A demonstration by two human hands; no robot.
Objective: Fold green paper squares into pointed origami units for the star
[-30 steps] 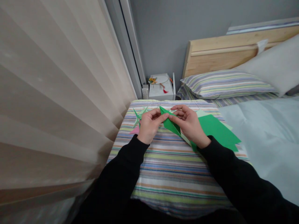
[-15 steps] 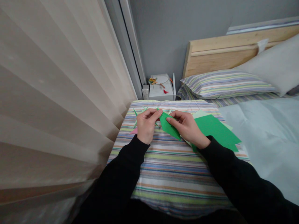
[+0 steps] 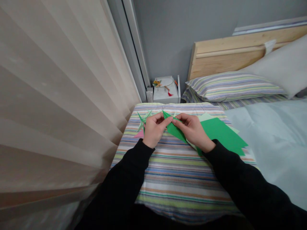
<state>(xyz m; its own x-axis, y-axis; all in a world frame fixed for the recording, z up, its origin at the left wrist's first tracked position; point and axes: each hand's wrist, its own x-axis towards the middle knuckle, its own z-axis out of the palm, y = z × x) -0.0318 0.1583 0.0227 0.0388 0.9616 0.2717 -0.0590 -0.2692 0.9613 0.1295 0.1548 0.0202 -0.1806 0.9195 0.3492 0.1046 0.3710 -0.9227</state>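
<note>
Between my hands is a piece of green origami paper (image 3: 176,131), folded into a narrow kite-like shape with its point up and to the left. My left hand (image 3: 155,128) pinches its upper part between thumb and fingers. Its right edge is gripped by my right hand (image 3: 192,127), the two thumb tips almost meeting. Just left of my left hand lie folded green paper pieces (image 3: 142,120) with thin points, partly hidden by it. A bit of pink paper (image 3: 139,134) shows beside them.
Green paper sheets (image 3: 223,134) lie at the right on the striped cloth (image 3: 182,179), partly under my right arm. Beyond the cloth stands a white bedside cabinet (image 3: 166,91) with small items on top. A curtain (image 3: 72,95) hangs on the left; a bed (image 3: 268,127) is on the right.
My left hand has shifted slightly right along the folded paper, closer to my right thumb. The paper's upper tip now shows above my left fingers, and more of the folded pieces at left are uncovered.
</note>
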